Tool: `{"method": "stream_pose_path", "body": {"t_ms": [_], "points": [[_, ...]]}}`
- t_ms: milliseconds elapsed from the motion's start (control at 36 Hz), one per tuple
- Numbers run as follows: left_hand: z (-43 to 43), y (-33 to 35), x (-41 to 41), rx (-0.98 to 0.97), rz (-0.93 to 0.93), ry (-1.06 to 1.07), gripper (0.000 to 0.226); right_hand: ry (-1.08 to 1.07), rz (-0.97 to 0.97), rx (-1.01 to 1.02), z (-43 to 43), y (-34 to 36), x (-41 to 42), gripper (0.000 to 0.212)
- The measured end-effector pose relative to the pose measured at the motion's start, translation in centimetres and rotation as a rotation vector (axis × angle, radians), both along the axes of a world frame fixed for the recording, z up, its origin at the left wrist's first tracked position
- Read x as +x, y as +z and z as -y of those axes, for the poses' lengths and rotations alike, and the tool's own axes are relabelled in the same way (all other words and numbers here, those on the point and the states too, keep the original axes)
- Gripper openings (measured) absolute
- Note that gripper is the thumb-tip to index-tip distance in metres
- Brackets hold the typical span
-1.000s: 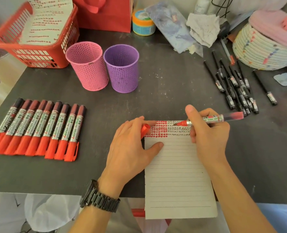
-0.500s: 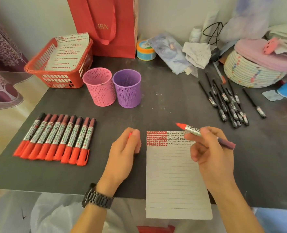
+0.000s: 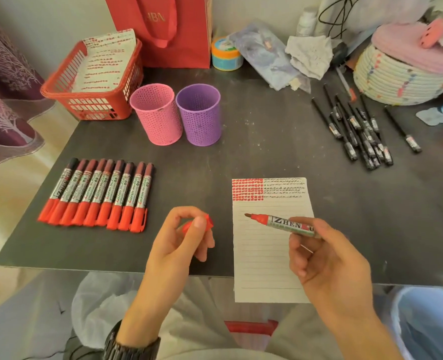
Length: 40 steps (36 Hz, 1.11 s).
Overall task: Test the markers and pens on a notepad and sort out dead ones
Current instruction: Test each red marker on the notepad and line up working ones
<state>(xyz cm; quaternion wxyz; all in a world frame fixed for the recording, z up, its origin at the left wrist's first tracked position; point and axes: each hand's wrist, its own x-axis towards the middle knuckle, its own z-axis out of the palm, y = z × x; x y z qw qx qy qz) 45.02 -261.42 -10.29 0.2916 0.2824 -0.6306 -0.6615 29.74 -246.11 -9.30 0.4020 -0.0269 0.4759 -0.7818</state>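
A lined notepad (image 3: 264, 258) lies at the table's front edge, with red and black test marks across its top. My right hand (image 3: 329, 263) grips an uncapped red marker (image 3: 280, 223) above the pad, tip pointing left and off the paper. To the left of the pad, my left hand (image 3: 178, 242) pinches the marker's red cap (image 3: 208, 222). Several capped red markers (image 3: 98, 193) lie in a row at the left. Several black pens (image 3: 358, 131) lie in a loose pile at the right.
A pink mesh cup (image 3: 156, 114) and a purple mesh cup (image 3: 199, 114) stand side by side behind the row. A red basket (image 3: 93, 105) holding marked paper sits at back left, a red bag (image 3: 168, 29) behind it. A woven basket (image 3: 402, 76) and clutter fill the back right.
My right hand lifted the marker off the pad's top and drew it back toward me. My left hand came off the pad with the cap. The camera tilted up and back.
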Motion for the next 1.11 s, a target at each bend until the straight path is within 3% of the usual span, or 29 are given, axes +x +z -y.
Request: {"method": "stream_pose_path", "body": {"t_ms": [167, 306, 444, 639, 778, 972, 1056, 1111], "points": [[-0.3, 0.0, 0.0, 0.028, -0.009, 0.017, 0.014, 0.068, -0.025, -0.007, 0.1, 0.1, 0.8, 0.017], [-0.2, -0.2, 0.0, 0.029, -0.015, -0.017, 0.015, 0.079, -0.032, -0.017, 0.3, 0.4, 1.3, 0.027], [-0.3, -0.2, 0.1, 0.020, -0.016, -0.040, 0.023, 0.075, -0.034, -0.025, 0.4, 0.4, 1.7, 0.016], [-0.7, 0.2, 0.0, 0.004, -0.040, -0.091, 0.013, 0.095, -0.043, -0.008, 0.6, 0.4, 2.1, 0.023], [-1.2, 0.7, -0.3, -0.029, -0.046, -0.123, 0.018, 0.098, -0.055, -0.015, 0.6, 0.3, 2.4, 0.008], [-1.4, 0.8, -0.3, -0.068, -0.039, -0.125, 0.013, 0.154, -0.209, 0.045, 0.3, 0.0, 2.8, 0.010], [-1.1, 0.8, -0.3, -0.041, -0.085, -0.110, 0.017, 0.194, -0.297, 0.082, 0.0, -0.4, 2.7, 0.037], [-1.0, 0.8, -0.4, 0.000, -0.132, -0.098, 0.026, 0.232, -0.379, 0.125, -0.1, -0.5, 2.7, 0.029]]}}
